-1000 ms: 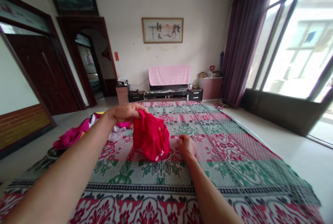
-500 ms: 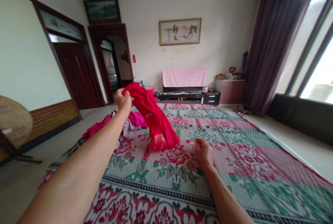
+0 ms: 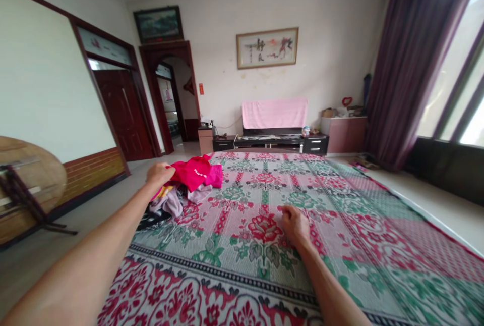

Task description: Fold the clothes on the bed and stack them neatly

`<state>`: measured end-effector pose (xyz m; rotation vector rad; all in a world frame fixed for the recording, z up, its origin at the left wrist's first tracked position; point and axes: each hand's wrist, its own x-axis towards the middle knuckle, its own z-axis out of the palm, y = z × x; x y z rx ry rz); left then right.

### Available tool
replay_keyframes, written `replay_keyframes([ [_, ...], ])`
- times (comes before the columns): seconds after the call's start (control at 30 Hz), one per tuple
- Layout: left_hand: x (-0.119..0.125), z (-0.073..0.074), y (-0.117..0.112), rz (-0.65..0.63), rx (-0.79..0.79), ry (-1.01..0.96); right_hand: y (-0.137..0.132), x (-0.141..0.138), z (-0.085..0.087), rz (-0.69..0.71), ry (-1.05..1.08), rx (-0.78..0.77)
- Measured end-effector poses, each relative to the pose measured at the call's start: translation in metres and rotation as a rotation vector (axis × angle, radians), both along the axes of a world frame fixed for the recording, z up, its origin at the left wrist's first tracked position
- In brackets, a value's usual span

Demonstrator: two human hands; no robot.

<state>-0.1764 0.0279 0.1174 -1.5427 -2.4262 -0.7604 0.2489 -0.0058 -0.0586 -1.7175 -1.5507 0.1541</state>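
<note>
At the left of the head view, my left hand (image 3: 160, 174) is closed on the edge of a red garment (image 3: 194, 171) with small white lettering. The garment lies over a heap of clothes that includes a pale mauve piece (image 3: 172, 204), something bright pink (image 3: 215, 175) and a black piece (image 3: 153, 219). Fingers curled, my right hand (image 3: 296, 225) rests on or just above the flowered cover (image 3: 245, 260); no object shows in it. Part of the heap is hidden behind my left hand and forearm.
Beyond the cover's far edge stands a low black cabinet (image 3: 272, 141) with a pink cloth (image 3: 275, 114) draped above it. A folded round wooden table (image 3: 34, 184) leans at the left. Purple curtains (image 3: 397, 73) hang at the right by the window.
My left hand has moved left and down, carrying the red garment from mid-air over the cover onto the clothes heap. My right hand stays about where it was. The view has shifted slightly left.
</note>
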Motion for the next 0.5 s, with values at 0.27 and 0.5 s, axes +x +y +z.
replay_keyframes([
  [0.27, -0.008, -0.028, -0.021, 0.019, -0.175, 0.119, -0.001, -0.001, 0.002, 0.022, -0.005, 0.001],
  [0.5, -0.030, -0.013, -0.028, 0.079, 0.308, 0.137, -0.001, 0.000, 0.003, 0.016, -0.005, -0.001],
])
